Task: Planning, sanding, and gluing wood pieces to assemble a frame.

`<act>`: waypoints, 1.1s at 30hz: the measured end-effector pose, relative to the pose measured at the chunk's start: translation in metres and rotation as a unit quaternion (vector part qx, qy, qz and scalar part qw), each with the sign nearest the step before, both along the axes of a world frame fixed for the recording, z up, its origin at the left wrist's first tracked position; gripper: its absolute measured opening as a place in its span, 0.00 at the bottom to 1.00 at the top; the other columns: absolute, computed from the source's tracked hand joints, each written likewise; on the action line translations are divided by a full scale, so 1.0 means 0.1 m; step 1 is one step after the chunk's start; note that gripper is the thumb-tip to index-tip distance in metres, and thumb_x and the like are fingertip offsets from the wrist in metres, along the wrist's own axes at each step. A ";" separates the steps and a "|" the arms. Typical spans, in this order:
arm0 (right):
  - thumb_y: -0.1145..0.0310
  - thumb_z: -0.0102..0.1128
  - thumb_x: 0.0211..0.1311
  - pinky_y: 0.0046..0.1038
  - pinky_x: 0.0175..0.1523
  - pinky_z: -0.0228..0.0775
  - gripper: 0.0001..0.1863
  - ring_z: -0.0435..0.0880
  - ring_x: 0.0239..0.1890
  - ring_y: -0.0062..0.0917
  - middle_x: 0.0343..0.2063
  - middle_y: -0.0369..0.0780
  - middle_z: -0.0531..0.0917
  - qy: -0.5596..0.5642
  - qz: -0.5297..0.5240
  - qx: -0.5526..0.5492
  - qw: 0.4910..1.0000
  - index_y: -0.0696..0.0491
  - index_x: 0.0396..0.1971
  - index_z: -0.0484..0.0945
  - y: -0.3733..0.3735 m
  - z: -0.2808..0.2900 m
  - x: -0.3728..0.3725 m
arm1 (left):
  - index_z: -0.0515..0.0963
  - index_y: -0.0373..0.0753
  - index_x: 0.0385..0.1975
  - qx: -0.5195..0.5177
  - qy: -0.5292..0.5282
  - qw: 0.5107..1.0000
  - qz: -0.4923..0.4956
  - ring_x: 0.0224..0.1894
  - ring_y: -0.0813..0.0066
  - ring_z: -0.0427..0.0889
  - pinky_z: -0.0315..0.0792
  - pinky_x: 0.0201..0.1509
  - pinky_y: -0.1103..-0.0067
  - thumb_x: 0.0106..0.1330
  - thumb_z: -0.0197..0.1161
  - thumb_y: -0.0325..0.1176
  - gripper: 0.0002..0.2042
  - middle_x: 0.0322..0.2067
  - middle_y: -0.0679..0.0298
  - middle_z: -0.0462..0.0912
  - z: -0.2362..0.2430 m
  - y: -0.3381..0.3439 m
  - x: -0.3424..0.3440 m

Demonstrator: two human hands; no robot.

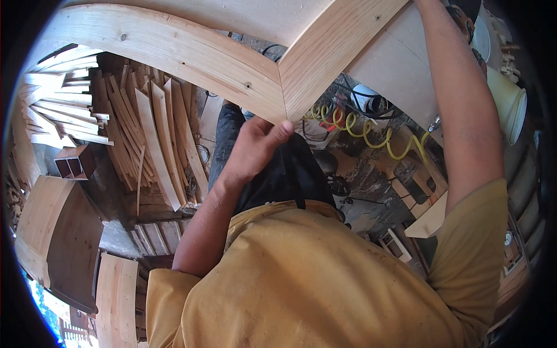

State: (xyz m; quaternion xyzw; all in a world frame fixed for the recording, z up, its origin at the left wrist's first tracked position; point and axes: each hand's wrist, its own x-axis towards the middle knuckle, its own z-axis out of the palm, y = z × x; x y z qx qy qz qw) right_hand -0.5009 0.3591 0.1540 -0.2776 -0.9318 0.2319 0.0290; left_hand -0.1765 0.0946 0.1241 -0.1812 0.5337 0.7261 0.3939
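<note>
Wood strips point(156, 145) pile up at my workshop's left. My left hand point(255, 148) pinches the pointed corner where two boards point(168, 49) meet, probably steadying that joint; my right hand, out of view, I can't tell.

Bare matt wood, grain and knots showing
Curved plank point(174, 52) and mitred board point(336, 55) look smooth; long wood strips point(152, 139), rough-sawn; coiled hose point(398, 158), glossy plastic; T-shirt point(313, 272), matt cloth
</note>
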 end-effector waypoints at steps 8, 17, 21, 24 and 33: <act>0.48 0.60 0.51 0.46 0.65 0.54 0.41 0.62 0.63 0.46 0.61 0.53 0.64 0.028 -0.050 0.053 0.997 0.57 0.61 0.60 0.00 -0.10 -0.03 | 0.72 0.32 0.47 0.051 -0.093 0.965 0.242 0.39 0.76 0.80 0.74 0.44 0.79 0.66 0.59 0.31 0.13 0.40 0.59 0.81 0.04 0.08 -0.11; 0.48 0.61 0.50 0.45 0.66 0.53 0.44 0.60 0.65 0.45 0.61 0.53 0.63 0.045 -0.045 0.043 0.997 0.59 0.62 0.59 0.10 -0.18 -0.10 | 0.72 0.30 0.44 -0.080 -0.063 0.978 0.184 0.37 0.77 0.80 0.74 0.38 0.81 0.60 0.63 0.26 0.14 0.38 0.59 0.81 0.19 0.19 -0.23; 0.48 0.61 0.50 0.45 0.66 0.53 0.43 0.61 0.64 0.45 0.60 0.53 0.64 0.039 -0.046 0.037 0.997 0.59 0.61 0.59 0.00 -0.14 -0.04 | 0.72 0.30 0.45 -0.088 -0.066 0.973 0.203 0.37 0.76 0.80 0.74 0.38 0.81 0.59 0.64 0.27 0.15 0.38 0.58 0.81 0.13 0.17 -0.19; 0.50 0.61 0.51 0.45 0.65 0.54 0.42 0.61 0.64 0.45 0.60 0.53 0.65 0.002 -0.043 0.061 0.997 0.60 0.61 0.60 -0.11 -0.01 0.00 | 0.71 0.31 0.46 -0.027 -0.101 0.973 0.205 0.38 0.74 0.81 0.75 0.41 0.79 0.59 0.64 0.27 0.16 0.39 0.58 0.81 0.11 0.11 -0.20; 0.49 0.61 0.51 0.42 0.64 0.57 0.42 0.64 0.62 0.45 0.59 0.53 0.66 0.050 -0.018 0.036 0.998 0.60 0.61 0.61 0.07 -0.13 -0.06 | 0.70 0.32 0.50 0.040 -0.147 0.967 0.206 0.45 0.71 0.79 0.74 0.49 0.74 0.59 0.65 0.31 0.20 0.44 0.58 0.78 0.08 0.11 -0.22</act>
